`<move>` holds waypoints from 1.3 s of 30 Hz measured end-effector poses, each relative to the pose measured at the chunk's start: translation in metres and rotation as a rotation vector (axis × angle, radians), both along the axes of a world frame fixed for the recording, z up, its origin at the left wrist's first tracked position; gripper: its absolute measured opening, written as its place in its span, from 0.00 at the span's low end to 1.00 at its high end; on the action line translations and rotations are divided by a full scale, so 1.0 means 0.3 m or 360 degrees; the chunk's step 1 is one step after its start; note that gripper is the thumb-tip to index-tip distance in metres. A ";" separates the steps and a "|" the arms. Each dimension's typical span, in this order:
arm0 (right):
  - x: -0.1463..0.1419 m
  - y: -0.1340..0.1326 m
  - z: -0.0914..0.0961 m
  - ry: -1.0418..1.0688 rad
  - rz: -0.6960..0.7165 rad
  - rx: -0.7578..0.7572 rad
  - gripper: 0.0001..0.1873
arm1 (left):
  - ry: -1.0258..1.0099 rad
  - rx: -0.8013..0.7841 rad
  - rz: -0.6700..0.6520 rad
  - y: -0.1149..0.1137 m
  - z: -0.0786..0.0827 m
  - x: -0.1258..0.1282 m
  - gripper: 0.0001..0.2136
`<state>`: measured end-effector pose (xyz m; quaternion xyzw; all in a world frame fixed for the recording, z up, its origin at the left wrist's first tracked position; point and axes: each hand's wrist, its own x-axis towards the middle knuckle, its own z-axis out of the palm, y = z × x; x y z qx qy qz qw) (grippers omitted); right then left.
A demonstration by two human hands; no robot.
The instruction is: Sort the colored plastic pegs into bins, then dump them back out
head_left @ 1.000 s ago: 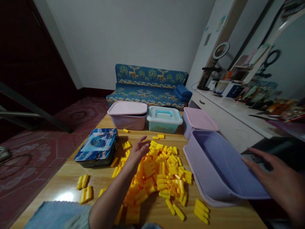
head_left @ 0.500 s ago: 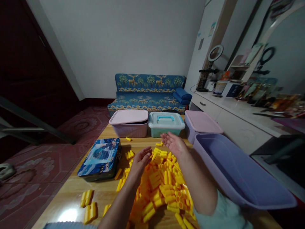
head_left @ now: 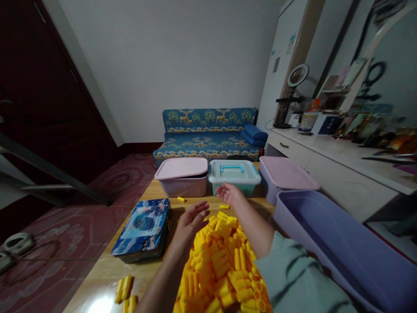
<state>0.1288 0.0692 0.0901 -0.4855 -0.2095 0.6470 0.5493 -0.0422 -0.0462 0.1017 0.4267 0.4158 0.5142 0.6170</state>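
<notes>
A heap of yellow plastic tube-shaped pieces [head_left: 221, 256] covers the middle of the wooden table [head_left: 97, 278]. My left hand [head_left: 193, 217] hovers at the heap's upper left edge, fingers stretched out and apart, holding nothing. Beyond the heap, near the front of a teal lidded box [head_left: 234, 176], my right hand [head_left: 230, 194] is held up with its fingers spread and nothing in it. One loose yellow piece [head_left: 224, 207] lies just below the right hand. Another small yellow piece [head_left: 181, 199] rests by the pink-lidded box [head_left: 182, 184]. My forearms hide parts of the heap.
On the left stands a blue printed tin case [head_left: 143, 226], with a few joined yellow pieces [head_left: 124, 288] nearer me. To the right is an uncovered purple bin [head_left: 339, 243], behind it a second pink-lidded box [head_left: 288, 171]. A blue patterned sofa [head_left: 208, 145] stands beyond the table.
The view has tilted up slightly and shifted left. The loose pieces left of the heap no longer show beside my left forearm. Both hands stay empty and spread.
</notes>
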 end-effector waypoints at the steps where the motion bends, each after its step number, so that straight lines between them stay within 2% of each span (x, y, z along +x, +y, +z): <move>1: -0.029 -0.006 0.008 -0.0064 0.0056 0.0016 0.08 | 0.0005 0.0013 0.0024 0.024 0.004 -0.014 0.24; 5: -0.138 -0.005 0.039 -0.0447 0.0160 0.0137 0.02 | 0.0237 0.0107 0.0168 0.144 0.016 -0.064 0.24; 9: -0.185 0.036 0.077 -0.0845 0.0061 0.0290 0.11 | 0.0467 0.0048 0.0280 0.251 0.038 -0.118 0.21; 11: -0.188 0.059 0.103 -0.1222 0.0002 0.0470 0.15 | 0.0421 -0.0031 0.0304 0.289 0.045 -0.151 0.20; 13: -0.189 0.085 0.133 -0.1776 -0.0038 0.0636 0.16 | 0.0294 -0.0096 0.0286 0.315 0.047 -0.184 0.20; 15: -0.191 0.120 0.161 -0.2210 -0.0033 0.0594 0.18 | 0.0139 -0.0172 0.0293 0.334 0.045 -0.207 0.20; 16: -0.192 0.141 0.172 -0.2284 -0.0016 0.0499 0.20 | 0.0069 -0.0228 0.0310 0.342 0.043 -0.215 0.19; 20: -0.189 0.238 0.192 -0.2262 0.0047 0.0224 0.24 | -0.0137 -0.0463 0.0360 0.372 0.035 -0.226 0.13; 24: -0.181 0.305 0.186 -0.2264 0.0136 0.0120 0.15 | -0.0223 -0.0569 0.0380 0.401 0.029 -0.235 0.09; 27: -0.178 0.332 0.179 -0.2269 0.0169 0.0054 0.10 | -0.0238 -0.0578 0.0384 0.417 0.025 -0.241 0.08; 35: -0.177 0.393 0.156 -0.2177 0.0176 0.0023 0.08 | -0.0245 -0.0522 0.0533 0.461 0.026 -0.243 0.12; 39: -0.169 0.422 0.135 -0.2092 0.0138 0.0001 0.09 | -0.0285 -0.0465 0.0616 0.481 0.037 -0.256 0.09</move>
